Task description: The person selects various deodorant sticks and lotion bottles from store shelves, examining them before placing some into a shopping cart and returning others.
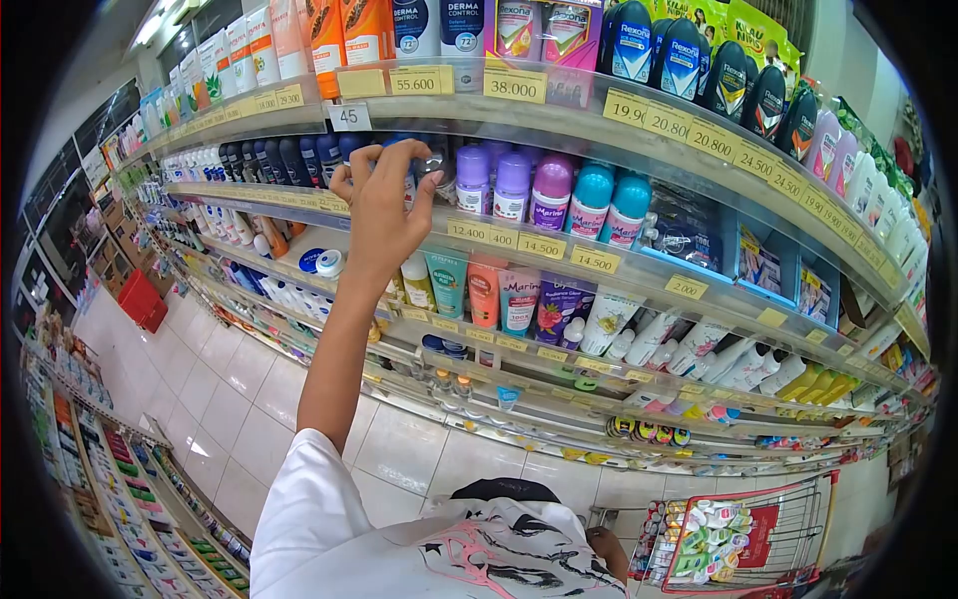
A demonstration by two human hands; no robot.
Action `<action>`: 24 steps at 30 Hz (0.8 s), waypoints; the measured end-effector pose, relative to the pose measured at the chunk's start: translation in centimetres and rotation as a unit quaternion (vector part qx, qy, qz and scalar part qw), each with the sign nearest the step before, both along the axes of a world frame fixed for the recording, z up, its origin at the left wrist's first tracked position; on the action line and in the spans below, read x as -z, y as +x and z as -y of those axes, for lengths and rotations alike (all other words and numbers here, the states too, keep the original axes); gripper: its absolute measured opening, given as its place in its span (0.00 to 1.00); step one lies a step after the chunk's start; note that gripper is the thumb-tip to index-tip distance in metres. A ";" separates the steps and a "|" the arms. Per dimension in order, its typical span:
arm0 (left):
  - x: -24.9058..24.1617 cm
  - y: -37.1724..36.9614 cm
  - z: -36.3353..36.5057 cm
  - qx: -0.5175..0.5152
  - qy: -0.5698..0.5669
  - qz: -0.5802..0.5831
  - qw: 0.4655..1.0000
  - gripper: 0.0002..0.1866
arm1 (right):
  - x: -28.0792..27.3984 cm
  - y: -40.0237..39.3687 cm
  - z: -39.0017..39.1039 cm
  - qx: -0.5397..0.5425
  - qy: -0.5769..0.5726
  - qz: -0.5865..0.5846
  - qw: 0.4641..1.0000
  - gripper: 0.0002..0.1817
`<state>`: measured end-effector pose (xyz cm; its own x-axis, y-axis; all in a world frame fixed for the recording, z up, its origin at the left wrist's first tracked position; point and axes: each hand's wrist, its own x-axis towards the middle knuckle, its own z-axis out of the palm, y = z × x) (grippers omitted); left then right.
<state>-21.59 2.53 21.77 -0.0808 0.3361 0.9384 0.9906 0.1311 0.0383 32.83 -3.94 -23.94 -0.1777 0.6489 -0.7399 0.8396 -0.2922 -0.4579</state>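
Observation:
My left hand (pixel 384 185) reaches up to a shelf of roll-on deodorants, thumb and fingers curled round the dark, rounded cap of a bottle (pixel 432 166). The hand hides most of that bottle. Just right of it stand purple-capped roll-ons (pixel 473 180), then a pink-capped one (pixel 551 190) and teal-capped Marina roll-ons (pixel 589 200). Dark blue roll-ons (pixel 289 160) line the shelf to the left. Low beside my body, only a shadowed bit of my right hand (pixel 605 549) shows; its fingers cannot be made out.
Yellow price tags (pixel 514 85) run along the shelf edges. Tubes (pixel 484 293) and tilted bottles fill the shelf below. At lower right stands a shopping cart (pixel 798 519) loaded with goods. A red basket (pixel 143 298) sits on the tiled floor, and another shelf (pixel 130 479) lines the left side.

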 end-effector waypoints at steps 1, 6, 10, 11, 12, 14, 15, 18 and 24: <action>0.0 -0.2 0.0 0.004 0.003 0.018 1.000 0.13 | 0.2 0.0 0.1 0.001 -0.001 -0.001 1.000 0.21; -0.6 -0.3 0.2 -0.002 -0.010 0.010 1.000 0.11 | 1.3 0.1 0.2 0.000 0.011 -0.015 1.000 0.20; -0.8 -0.9 -0.2 0.000 -0.019 -0.005 1.000 0.09 | 0.9 -0.2 0.4 0.002 0.023 -0.009 1.000 0.20; -0.8 -1.0 -0.3 0.002 -0.019 -0.005 1.000 0.09 | 2.3 0.4 0.3 -0.013 0.037 -0.008 0.999 0.22; -0.8 -1.0 -0.4 0.016 -0.026 -0.006 1.000 0.09 | 2.9 0.5 0.3 -0.028 0.050 -0.007 0.998 0.24; -0.7 -0.9 -0.5 0.031 -0.033 -0.005 0.999 0.09 | 2.6 0.6 0.5 -0.023 0.049 -0.007 0.999 0.24; -0.6 -0.9 -0.5 0.027 -0.032 -0.003 0.999 0.10 | 2.2 0.4 0.5 -0.019 0.048 -0.009 0.999 0.25; -0.8 -0.4 -0.3 0.017 -0.036 -0.011 0.999 0.10 | 4.4 1.3 0.8 -0.019 0.063 -0.041 0.997 0.25; -0.7 -0.3 -0.5 -0.011 -0.048 -0.038 0.998 0.11 | 5.3 2.0 1.0 -0.028 0.057 -0.068 0.996 0.26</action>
<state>-21.88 3.06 22.50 -0.0197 0.4245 0.9052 0.9871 0.1524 -0.0500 34.82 -4.98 -29.25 -0.3086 0.7138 -0.6287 0.7812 -0.1869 -0.5957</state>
